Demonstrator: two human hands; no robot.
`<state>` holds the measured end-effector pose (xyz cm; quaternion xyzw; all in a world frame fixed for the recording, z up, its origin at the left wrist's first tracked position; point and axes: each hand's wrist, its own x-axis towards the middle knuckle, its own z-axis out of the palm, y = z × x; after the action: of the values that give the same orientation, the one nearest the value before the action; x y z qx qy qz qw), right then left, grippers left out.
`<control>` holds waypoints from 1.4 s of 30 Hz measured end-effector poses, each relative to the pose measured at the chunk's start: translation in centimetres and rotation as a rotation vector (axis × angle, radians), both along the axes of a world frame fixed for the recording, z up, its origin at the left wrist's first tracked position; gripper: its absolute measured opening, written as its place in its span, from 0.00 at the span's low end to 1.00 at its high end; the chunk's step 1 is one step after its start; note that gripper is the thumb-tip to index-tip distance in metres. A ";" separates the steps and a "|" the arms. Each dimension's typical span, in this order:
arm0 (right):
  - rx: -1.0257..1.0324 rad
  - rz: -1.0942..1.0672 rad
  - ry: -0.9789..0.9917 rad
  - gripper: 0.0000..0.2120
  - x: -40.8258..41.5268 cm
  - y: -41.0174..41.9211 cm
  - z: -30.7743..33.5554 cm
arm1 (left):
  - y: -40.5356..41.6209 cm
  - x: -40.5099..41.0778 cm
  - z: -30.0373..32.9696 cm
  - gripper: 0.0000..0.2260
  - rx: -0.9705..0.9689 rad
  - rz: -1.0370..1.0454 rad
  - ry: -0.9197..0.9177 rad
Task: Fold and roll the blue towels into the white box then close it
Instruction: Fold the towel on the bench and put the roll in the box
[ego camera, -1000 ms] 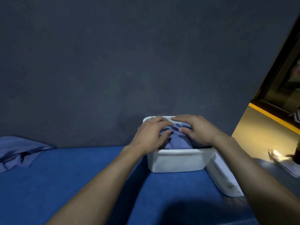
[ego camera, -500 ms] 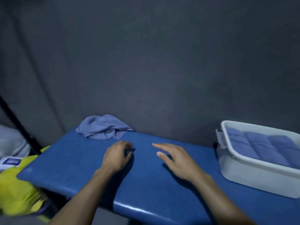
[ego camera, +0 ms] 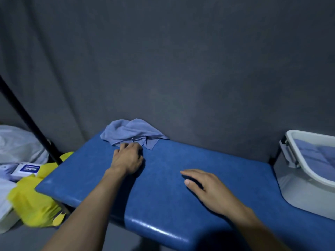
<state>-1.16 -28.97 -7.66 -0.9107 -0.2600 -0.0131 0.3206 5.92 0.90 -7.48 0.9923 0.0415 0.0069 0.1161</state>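
The left hand [ego camera: 127, 157] is reaching to the near edge of a crumpled towel [ego camera: 133, 133], its fingers curling onto the cloth; whether they are actually pinching it cannot be told. The right hand [ego camera: 208, 189] is lying flat and spread on the bench [ego camera: 163, 178], palm down, gripping nothing. The towel is sitting just beyond the left hand, bunched against the grey curtain [ego camera: 163, 60] at the bench's far edge. The box [ego camera: 304, 187] is standing well to the right of the right hand, running out of frame, lid off, with rolled towels [ego camera: 315, 153] lying side by side inside and a grey latch [ego camera: 288, 153] hanging on its near-left end. Left of the left hand, off the bench, a white pack [ego camera: 27, 169] is showing a dark blue label, its writing too blurred to read; a yellow bag [ego camera: 34, 201] is lying beside it, and a black pole [ego camera: 30, 124] is slanting up past them. The bench's rounded left corner is sitting just left of the left forearm, and its front edge is passing under both forearms. Between the hands, and from the right hand across to the box, bare blue bench is lying free.
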 end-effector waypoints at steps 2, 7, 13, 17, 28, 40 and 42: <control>-0.002 -0.018 -0.011 0.17 -0.2 -0.2 0.0 | 0.2 0.4 0.3 0.11 0.063 0.055 0.017; 0.002 -0.050 0.007 0.17 -1.1 -0.2 0.7 | 0.1 -0.2 1.1 0.07 0.063 0.148 -0.112; 0.058 -0.071 0.044 0.18 -2.6 -0.3 1.4 | -1.9 -2.5 3.0 0.06 -0.505 -0.252 -0.230; 0.386 -0.064 -0.034 0.29 -3.7 0.1 2.7 | -6.7 -7.1 6.6 0.07 -0.953 -0.624 0.006; 0.511 0.034 0.199 0.05 -6.5 -4.8 7.0 | -11.2 -10.7 9.0 0.05 -1.019 -0.753 0.028; 1.108 0.017 0.441 0.19 -9.5 -8.7 9.4 | -11.4 -11.6 8.6 0.14 -0.440 -0.929 0.387; 1.185 0.001 0.438 0.21 -9.7 -9.3 9.9 | -10.5 -11.3 8.4 0.14 -0.402 -0.854 0.343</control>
<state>-10.84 -38.31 2.20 -0.5599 -0.1372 0.0320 0.8165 -5.35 -9.60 0.87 0.8655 -0.3493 -0.2128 0.2891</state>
